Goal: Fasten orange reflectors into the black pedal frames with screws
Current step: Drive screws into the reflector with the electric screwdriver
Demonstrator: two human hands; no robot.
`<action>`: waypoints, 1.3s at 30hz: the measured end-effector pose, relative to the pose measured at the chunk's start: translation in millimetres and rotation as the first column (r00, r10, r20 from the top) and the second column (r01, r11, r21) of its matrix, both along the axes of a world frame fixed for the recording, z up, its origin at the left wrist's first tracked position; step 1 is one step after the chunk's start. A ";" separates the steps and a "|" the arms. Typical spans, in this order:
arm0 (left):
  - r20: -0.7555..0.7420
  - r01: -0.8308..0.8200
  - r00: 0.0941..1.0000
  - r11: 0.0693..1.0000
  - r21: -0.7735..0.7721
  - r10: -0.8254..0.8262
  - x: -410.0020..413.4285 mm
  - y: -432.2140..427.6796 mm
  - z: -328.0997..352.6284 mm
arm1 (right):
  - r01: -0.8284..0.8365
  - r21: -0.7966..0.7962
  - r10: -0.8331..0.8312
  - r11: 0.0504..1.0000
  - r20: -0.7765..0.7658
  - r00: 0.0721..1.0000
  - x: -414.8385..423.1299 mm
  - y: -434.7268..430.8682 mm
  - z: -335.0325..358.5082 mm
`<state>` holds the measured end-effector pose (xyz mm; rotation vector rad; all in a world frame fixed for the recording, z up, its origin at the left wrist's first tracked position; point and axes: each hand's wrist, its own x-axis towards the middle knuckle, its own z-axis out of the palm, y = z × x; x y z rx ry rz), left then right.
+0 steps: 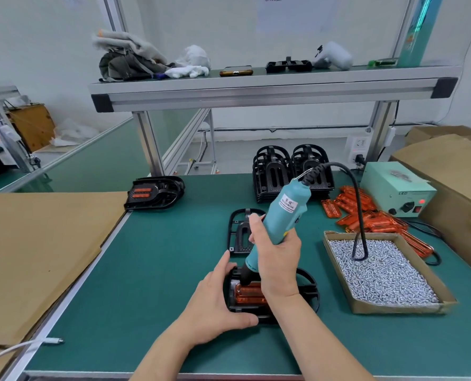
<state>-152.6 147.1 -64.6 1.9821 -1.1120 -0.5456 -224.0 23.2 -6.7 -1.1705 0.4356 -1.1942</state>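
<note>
Flanking green bench mat [160,257]: cardboard [36,257] L, boxes [448,174] R.

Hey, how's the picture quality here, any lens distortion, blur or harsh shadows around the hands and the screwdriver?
Head view: wide-angle bending, the shelf and table edge lean toward the borders; light is soft and even, only faint shadow under the left hand holding the pedal frame; the right hand and electric screwdriver look sharp; the screws in the tray smear toward its near right corner.
</note>
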 end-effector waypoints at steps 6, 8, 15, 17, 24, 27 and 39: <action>0.006 -0.003 1.000 1.000 0.003 0.003 0.3 0.2 -3.8 | -0.074 -0.032 0.075 0.997 0.012 0.997 -11.3 1.7 2.5; 0.006 -0.004 1.000 1.000 0.010 0.004 1.2 -0.9 -3.6 | -0.094 -0.054 0.095 0.994 0.014 0.995 -13.6 1.4 6.8; 0.008 -0.015 1.000 0.999 0.041 0.014 -1.3 1.8 -7.1 | 0.115 0.160 -0.130 0.980 0.087 0.988 -25.3 -45.9 26.7; 0.038 -0.003 0.999 0.998 0.058 0.001 -1.8 2.9 -4.1 | 0.167 0.250 -0.202 0.954 0.119 0.972 -36.4 -66.7 23.5; 0.227 0.070 0.971 0.997 0.032 -0.076 -15.7 -1.0 12.8 | 0.306 0.488 -0.397 0.818 0.092 0.913 -77.6 -116.2 0.3; 0.455 0.191 0.870 0.981 0.041 -0.188 -29.8 -13.5 18.4 | 0.335 0.542 -0.420 0.771 0.038 0.907 -85.8 -122.8 -10.5; 0.594 0.266 0.743 0.951 0.159 -0.307 -36.0 -24.6 19.5 | 0.370 0.525 -0.411 0.766 -0.042 0.911 -86.3 -128.5 -34.1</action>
